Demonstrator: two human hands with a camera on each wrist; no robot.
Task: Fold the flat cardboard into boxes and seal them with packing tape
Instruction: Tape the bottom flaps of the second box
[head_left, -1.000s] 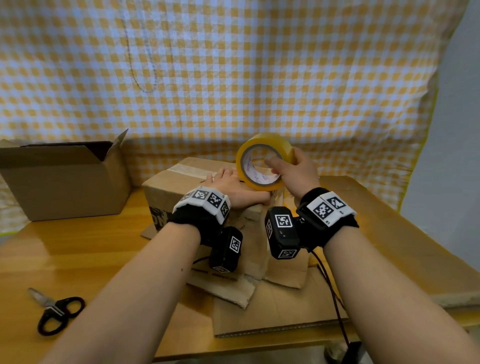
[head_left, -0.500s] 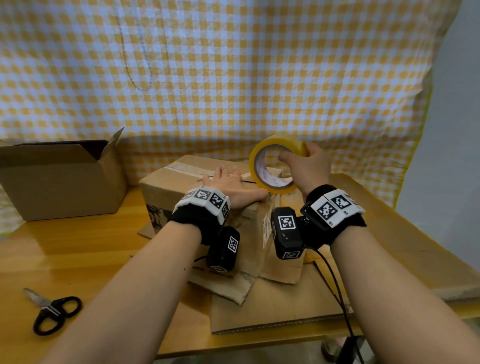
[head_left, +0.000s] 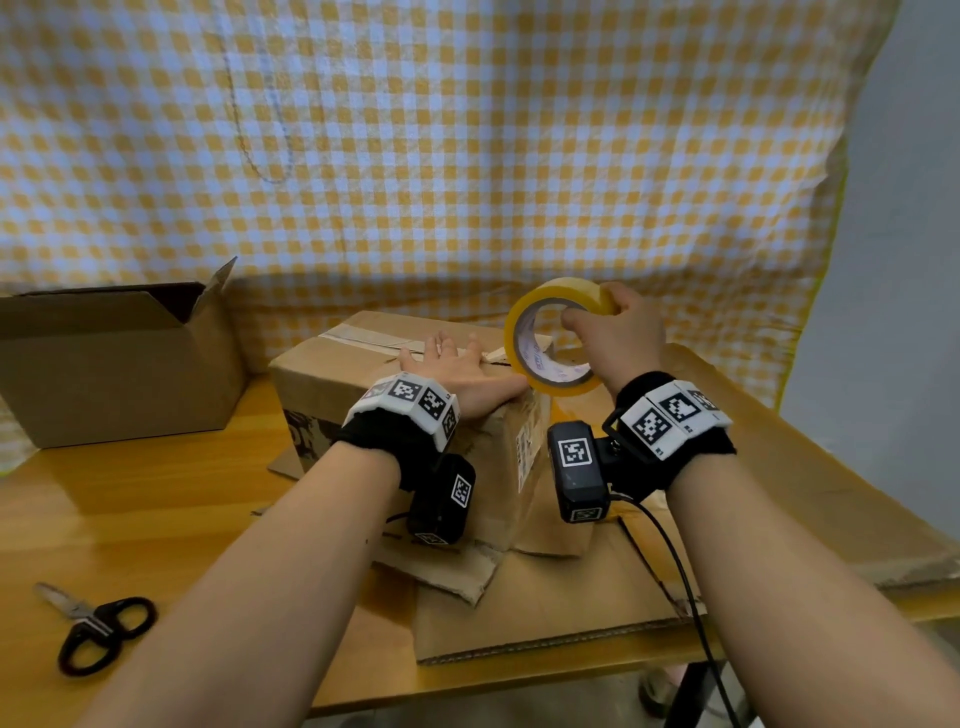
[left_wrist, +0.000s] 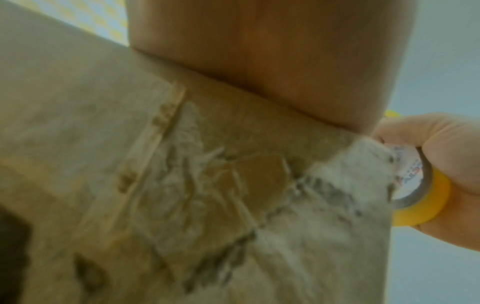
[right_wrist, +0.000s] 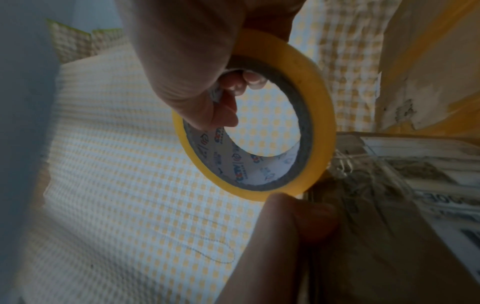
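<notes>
A closed brown cardboard box (head_left: 332, 384) stands mid-table, with old tape (head_left: 363, 340) along its top seam. My left hand (head_left: 457, 369) lies flat on the box top, fingers straight, thumb stretched toward the roll. My right hand (head_left: 613, 338) grips a yellow roll of packing tape (head_left: 540, 338) upright at the box's right top edge, thumb inside the core. The right wrist view shows the tape roll (right_wrist: 319, 115) pinched between thumb and fingers, with my left thumb (right_wrist: 298, 214) just below it. In the left wrist view the box side (left_wrist: 182, 185) fills the picture, and the tape roll (left_wrist: 428, 197) shows at right.
An open empty cardboard box (head_left: 119, 364) stands at the back left. Black-handled scissors (head_left: 93, 629) lie at the front left of the wooden table (head_left: 156, 509). Flat cardboard sheets (head_left: 545, 608) lie under and in front of the closed box. A checked cloth hangs behind.
My right hand has carried the tape roll to the right and a little up, off the box top to its right edge. The left hand has stayed flat on the box.
</notes>
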